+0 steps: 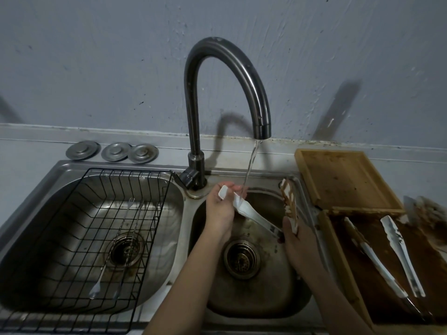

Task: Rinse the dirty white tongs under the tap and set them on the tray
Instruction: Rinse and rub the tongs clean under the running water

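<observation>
I hold a pair of white tongs (251, 215) over the right sink basin (278, 301). My left hand (219, 211) grips the tip of one white arm, right where the water stream (251, 163) from the tap (261, 128) lands. The other arm (289, 201) points up and away and is smeared with brown dirt. My right hand (298, 247) grips the tongs at their hinge end. An empty wooden tray (307, 175) lies on the counter to the right of the basin.
A second wooden tray (338, 250), stained brown, holds two more white tongs (401, 255). The left basin holds a black wire rack (154, 228) with long forks (101, 274) in it. Three metal lids (112, 152) lie behind it.
</observation>
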